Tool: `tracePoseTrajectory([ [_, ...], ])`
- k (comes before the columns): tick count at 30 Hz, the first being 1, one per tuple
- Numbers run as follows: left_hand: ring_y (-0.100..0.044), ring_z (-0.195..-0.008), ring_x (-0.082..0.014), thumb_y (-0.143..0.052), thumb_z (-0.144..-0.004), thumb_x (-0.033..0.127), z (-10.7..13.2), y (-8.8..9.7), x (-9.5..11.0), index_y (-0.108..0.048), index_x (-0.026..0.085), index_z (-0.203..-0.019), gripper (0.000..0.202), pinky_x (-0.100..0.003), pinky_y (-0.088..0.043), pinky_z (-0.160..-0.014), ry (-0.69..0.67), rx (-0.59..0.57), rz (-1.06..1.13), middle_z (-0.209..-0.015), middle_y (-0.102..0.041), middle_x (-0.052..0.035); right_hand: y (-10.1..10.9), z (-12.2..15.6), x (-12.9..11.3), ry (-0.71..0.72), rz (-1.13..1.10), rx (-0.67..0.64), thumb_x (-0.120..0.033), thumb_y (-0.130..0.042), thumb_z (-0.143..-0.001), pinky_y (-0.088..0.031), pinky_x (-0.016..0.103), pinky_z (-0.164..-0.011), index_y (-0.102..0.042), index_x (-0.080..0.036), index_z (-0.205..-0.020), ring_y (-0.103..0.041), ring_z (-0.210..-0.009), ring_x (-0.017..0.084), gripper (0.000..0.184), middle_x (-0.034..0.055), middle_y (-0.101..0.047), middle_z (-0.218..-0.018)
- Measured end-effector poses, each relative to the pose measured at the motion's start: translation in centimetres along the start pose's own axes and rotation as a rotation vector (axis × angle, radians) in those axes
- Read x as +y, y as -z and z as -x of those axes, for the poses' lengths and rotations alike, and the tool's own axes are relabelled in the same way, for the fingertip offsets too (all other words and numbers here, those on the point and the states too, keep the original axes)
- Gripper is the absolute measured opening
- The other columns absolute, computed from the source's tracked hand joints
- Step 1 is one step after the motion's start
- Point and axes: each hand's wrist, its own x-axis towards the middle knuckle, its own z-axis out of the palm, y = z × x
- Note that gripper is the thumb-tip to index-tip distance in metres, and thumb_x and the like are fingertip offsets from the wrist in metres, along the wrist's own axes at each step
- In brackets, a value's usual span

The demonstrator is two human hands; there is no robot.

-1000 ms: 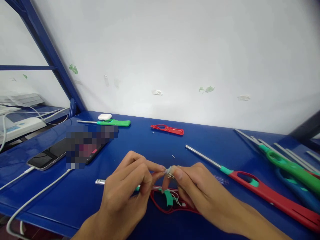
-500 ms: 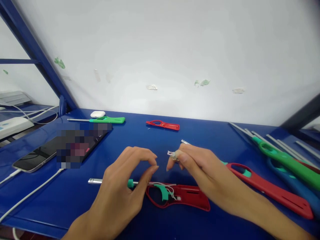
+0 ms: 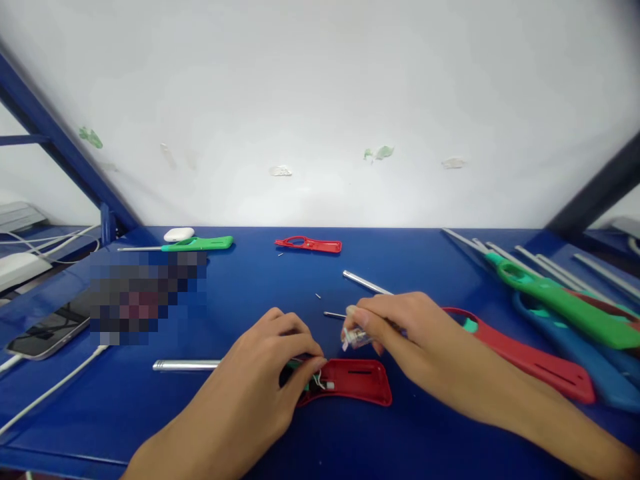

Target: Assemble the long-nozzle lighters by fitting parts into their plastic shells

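My left hand (image 3: 260,373) is closed over the open red lighter half (image 3: 367,381) on the desk. Its thumb and forefinger pinch at a thin white wire, mostly hidden by the fingers. White wires and a teal trigger part show inside the shell beside the fingertips, and its metal barrel (image 3: 185,365) sticks out left. My right hand (image 3: 395,327) is shut on a small clear plastic piece (image 3: 356,338) with a white end, held just above the shell's right part. A thin metal shaft (image 3: 334,315) shows beside the right fingertips; whether the hand touches it I cannot tell.
A second red lighter half (image 3: 320,246) lies at the back, with tiny pins (image 3: 318,295) nearby. A whole red lighter (image 3: 540,363) and several green and blue ones lie right. At left are a green lighter (image 3: 200,244), a white case (image 3: 179,234), a phone (image 3: 47,330) and cables.
My left hand has lowered its fingertips onto the wire by the red shell. My right hand has moved down with the clear piece, closer to the shell. The view has shifted slightly.
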Motion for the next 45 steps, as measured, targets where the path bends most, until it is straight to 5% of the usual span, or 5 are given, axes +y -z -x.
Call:
tracePoseTrajectory([
  [8, -0.07, -0.083, -0.0153, -0.061, -0.106, 0.017, 0.1, 0.1, -0.1, -0.075, 0.028, -0.1, 0.02, -0.026, -0.051, -0.071, 0.015, 0.084, -0.022, -0.093, -0.076, 0.0048, -1.0, -0.2, -0.5, -0.065, -0.087, -0.094, -0.036, -0.049, -0.117, -0.034, 0.027, -0.062, -0.068, -0.027, -0.097, -0.048, -0.059, 0.011, 0.029, -0.0093, -0.06, -0.068],
  [17, -0.067, -0.089, -0.0133, -0.061, -0.104, 0.008, 0.8, -0.6, 0.0, -0.072, 0.028, -0.105, 0.023, -0.027, -0.052, -0.085, -0.074, 0.175, 0.001, -0.097, -0.075, 0.0068, -2.1, 0.2, -0.6, -0.116, -0.093, -0.061, -0.033, -0.045, -0.116, -0.029, 0.028, -0.055, -0.066, -0.03, -0.101, -0.042, -0.057, 0.012, 0.026, -0.0096, -0.052, -0.066],
  [45, -0.066, -0.085, -0.0123, -0.062, -0.105, 0.01, 0.7, -0.6, -0.1, -0.073, 0.023, -0.101, 0.018, -0.024, -0.053, -0.08, -0.088, 0.201, 0.008, -0.092, -0.074, 0.0043, -2.3, 0.0, -0.2, -0.096, -0.078, -0.031, -0.033, -0.046, -0.115, -0.031, 0.026, -0.054, -0.067, -0.029, -0.102, -0.045, -0.056, 0.011, 0.025, -0.0092, -0.053, -0.065],
])
